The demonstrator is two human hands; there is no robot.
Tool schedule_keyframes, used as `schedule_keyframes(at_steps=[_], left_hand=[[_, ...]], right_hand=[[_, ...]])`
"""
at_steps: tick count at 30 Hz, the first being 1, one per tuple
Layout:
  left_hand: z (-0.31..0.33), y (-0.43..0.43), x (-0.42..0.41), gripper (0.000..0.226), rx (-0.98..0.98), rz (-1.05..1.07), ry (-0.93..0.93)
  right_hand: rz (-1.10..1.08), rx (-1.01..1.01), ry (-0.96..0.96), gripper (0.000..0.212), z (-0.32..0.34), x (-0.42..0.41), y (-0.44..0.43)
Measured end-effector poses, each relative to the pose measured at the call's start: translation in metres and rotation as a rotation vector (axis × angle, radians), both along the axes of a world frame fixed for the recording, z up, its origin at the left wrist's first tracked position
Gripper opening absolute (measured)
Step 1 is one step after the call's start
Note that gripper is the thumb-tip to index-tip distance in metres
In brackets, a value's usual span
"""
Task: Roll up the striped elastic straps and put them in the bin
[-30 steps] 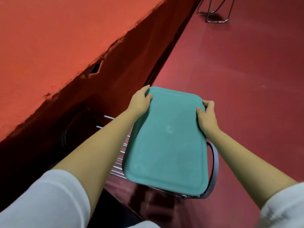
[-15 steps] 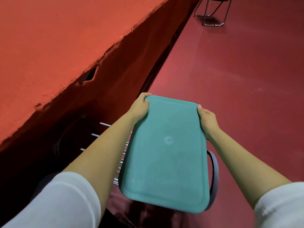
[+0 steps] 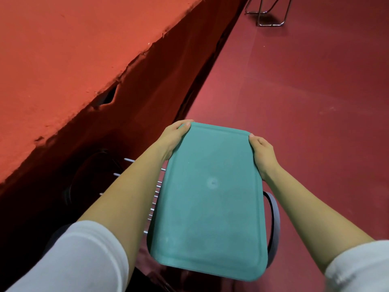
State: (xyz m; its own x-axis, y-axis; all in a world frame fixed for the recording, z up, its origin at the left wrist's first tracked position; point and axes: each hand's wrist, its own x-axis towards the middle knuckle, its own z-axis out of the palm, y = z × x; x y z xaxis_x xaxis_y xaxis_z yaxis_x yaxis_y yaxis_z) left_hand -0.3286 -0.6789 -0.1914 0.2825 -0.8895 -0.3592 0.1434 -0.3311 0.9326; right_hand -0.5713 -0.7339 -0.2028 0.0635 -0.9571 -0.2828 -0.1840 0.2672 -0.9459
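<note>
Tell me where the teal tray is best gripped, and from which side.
By its far corners, one hand from each long side, as the left hand and right hand grip it. The teal tray is broad, flat and rimmed, so paired grips on opposite edges should keep it from tipping.

Two hands (left hand (image 3: pixel 173 139), right hand (image 3: pixel 263 157)), one bin (image 3: pixel 210 207), one rack (image 3: pixel 155 196), one chair (image 3: pixel 270 24)

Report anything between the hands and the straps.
No straps show. The left hand and right hand hold a teal tray at its far corners; it covers most of the dark frame beneath.
</note>
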Motion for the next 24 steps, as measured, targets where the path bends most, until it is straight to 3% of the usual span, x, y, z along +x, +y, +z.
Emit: schedule_keyframes(at_steps=[6, 9, 11, 14, 16, 20, 24], left_hand=[[0.002, -0.010, -0.001, 0.025, 0.024, -0.004, -0.226], [-0.008, -0.007, 0.000, 0.036, 0.004, -0.041, -0.459], [-0.010, -0.008, -0.003, 0.042, 0.058, -0.076, -0.658], [-0.005, -0.006, -0.020, 0.045, 0.167, -0.136, -1.146], [-0.003, 0.010, -0.031, 0.045, 0.118, -0.188, -1.390], [-0.011, 0.079, -0.055, 0.047, -0.117, -0.301, -1.446], [-0.021, 0.149, -0.077, 0.049, -0.172, -0.393, -1.506]], right_hand=[[0.006, -0.009, 0.008, 0.031, -0.002, 0.003, 0.000], [0.022, -0.063, 0.108, 0.040, -0.004, 0.006, -0.001], [0.068, -0.181, 0.305, 0.043, -0.003, 0.008, -0.003], [0.211, -0.425, 0.782, 0.041, 0.002, 0.012, 0.002], [0.309, -0.572, 0.973, 0.043, 0.006, 0.014, 0.015], [0.481, -0.637, 0.996, 0.043, 0.006, 0.011, 0.074], [0.594, -0.720, 1.075, 0.055, -0.006, 0.005, 0.136]])
